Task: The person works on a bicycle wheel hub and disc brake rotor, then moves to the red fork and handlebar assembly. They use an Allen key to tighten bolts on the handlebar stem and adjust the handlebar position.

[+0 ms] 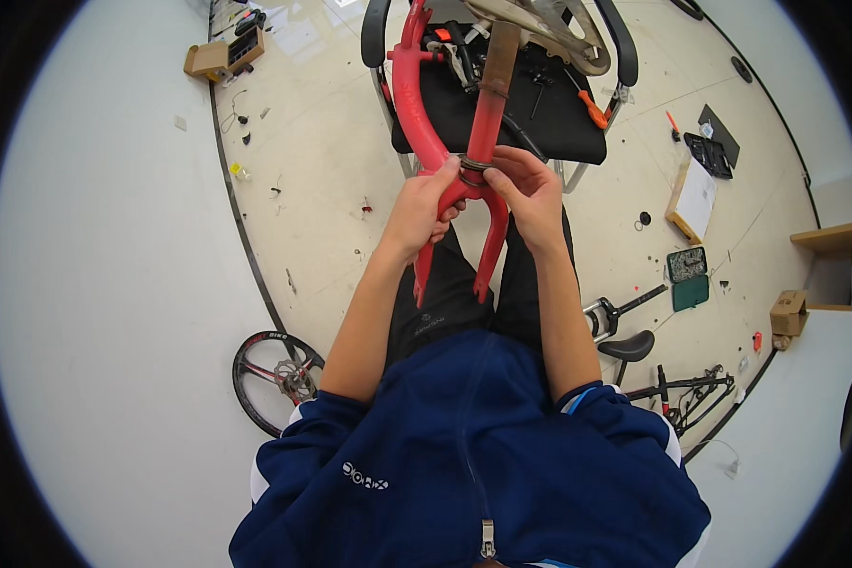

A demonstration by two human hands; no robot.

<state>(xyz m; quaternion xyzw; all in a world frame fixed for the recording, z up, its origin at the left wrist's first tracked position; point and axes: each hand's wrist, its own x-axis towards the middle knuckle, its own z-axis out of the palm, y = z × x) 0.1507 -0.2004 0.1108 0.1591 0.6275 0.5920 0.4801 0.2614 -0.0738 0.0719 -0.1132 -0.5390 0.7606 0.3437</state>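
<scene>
In front of me a red bicycle fork (495,227) points its two legs down toward my lap, its tube rising over the chair. My left hand (421,210) is closed round the fork just below its crown, thumb up by the base of the tube. A dark metal ring (476,163) encircles that base. The fingers of my right hand (532,197) are pinched on the ring's right side. A thick curved red tube (415,109) runs up from beside my left hand; where it joins is hidden.
A black office chair (577,142) bears tools, among them an orange-handled screwdriver (592,109). A spoked wheel (270,379) leans at the left wall. On the right floor lie a green case (689,292), a saddle (630,346), a black frame (677,388) and a white box (694,199).
</scene>
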